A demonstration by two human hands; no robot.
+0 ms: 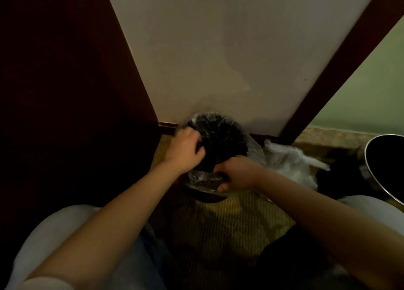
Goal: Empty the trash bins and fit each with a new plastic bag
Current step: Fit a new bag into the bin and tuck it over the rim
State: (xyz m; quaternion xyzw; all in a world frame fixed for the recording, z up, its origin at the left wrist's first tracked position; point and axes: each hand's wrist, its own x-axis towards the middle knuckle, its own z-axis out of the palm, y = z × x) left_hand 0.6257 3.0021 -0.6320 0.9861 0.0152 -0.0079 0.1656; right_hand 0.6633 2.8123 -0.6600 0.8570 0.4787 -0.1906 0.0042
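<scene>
A small dark round trash bin [208,196] stands on the carpet against the pale wall. A clear plastic bag [254,150] lines it and is folded over the rim. My left hand [185,153] grips the bag's edge at the bin's left rim, fingers curled inward. At the near rim, my right hand [237,173] pinches a crumpled bunch of the clear plastic. The inside of the bin looks dark and its contents cannot be made out.
A crumpled translucent plastic bag [290,165] lies on the floor right of the bin. A second, larger dark bin with a shiny rim [369,167] shows at the right edge. Dark wooden panelling [65,92] closes the left side. Striped carpet [229,228] lies below.
</scene>
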